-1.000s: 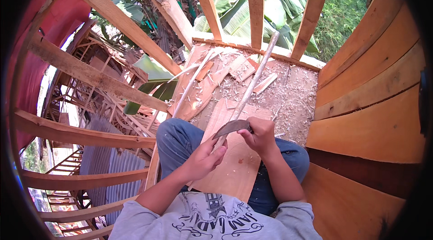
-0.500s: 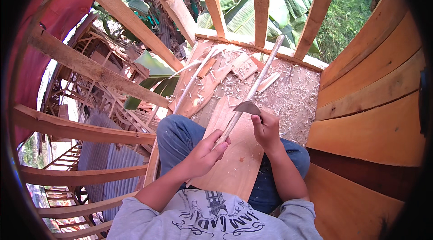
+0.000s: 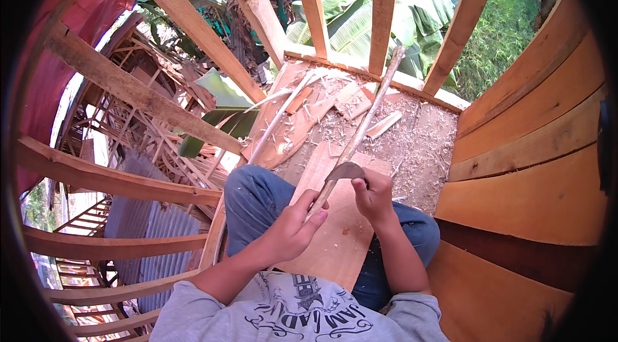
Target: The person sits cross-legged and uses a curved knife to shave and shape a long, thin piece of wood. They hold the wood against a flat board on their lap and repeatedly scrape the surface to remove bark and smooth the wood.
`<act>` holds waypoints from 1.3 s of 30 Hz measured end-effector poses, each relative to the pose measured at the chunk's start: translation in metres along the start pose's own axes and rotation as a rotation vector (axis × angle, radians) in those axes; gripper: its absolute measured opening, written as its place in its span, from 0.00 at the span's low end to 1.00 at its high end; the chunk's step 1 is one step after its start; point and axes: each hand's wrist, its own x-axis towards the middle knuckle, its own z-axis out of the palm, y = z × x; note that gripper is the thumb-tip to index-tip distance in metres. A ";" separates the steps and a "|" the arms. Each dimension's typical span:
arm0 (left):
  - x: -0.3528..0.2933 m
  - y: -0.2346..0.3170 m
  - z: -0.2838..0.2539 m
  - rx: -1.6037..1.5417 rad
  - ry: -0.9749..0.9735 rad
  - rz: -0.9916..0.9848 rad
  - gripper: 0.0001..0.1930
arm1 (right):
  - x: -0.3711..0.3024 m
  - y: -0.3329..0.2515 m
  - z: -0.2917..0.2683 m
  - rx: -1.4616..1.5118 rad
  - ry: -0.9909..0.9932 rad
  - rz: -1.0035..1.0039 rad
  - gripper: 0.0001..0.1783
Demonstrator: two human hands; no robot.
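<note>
A long, thin wooden stick (image 3: pixel 364 123) slants from my lap up toward the far ledge. My left hand (image 3: pixel 293 231) is closed around its lower part. In my right hand (image 3: pixel 373 194) is a knife (image 3: pixel 346 172) with a short, broad, dark curved blade; its handle is hidden in my fist. The blade lies across the stick, just above my left hand. Under both hands a flat wooden board (image 3: pixel 341 229) rests over my lap, between my knees.
Wood shavings (image 3: pixel 425 142) and offcuts (image 3: pixel 353 101) litter the floor ahead. Another pale stick (image 3: pixel 280 120) lies to the left. Upright slats (image 3: pixel 384 14) fence the front and left; a plank wall (image 3: pixel 528 175) stands at the right. Banana leaves (image 3: pixel 347 7) hang outside.
My right hand and the knife have moved down along the stick, closer to my left hand. The left hand keeps its hold on the stick. The view has shifted slightly.
</note>
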 end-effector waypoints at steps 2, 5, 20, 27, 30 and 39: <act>-0.002 -0.005 -0.003 0.015 0.007 0.028 0.11 | 0.008 0.016 -0.016 -0.225 -0.004 -0.127 0.31; 0.002 -0.004 0.000 0.011 0.006 0.028 0.10 | 0.000 0.009 -0.006 -0.156 -0.028 -0.182 0.31; -0.007 0.005 -0.005 -0.013 -0.092 -0.056 0.14 | -0.001 0.003 -0.010 -0.080 -0.026 -0.080 0.28; -0.004 0.008 -0.002 0.030 -0.060 0.012 0.14 | 0.002 0.014 -0.015 -0.138 -0.046 -0.075 0.27; -0.002 0.008 -0.003 0.072 -0.091 -0.024 0.14 | -0.005 -0.002 -0.003 -0.053 -0.058 -0.231 0.29; 0.001 0.001 0.000 -0.004 -0.034 0.016 0.12 | -0.003 -0.002 -0.001 -0.082 -0.132 -0.354 0.29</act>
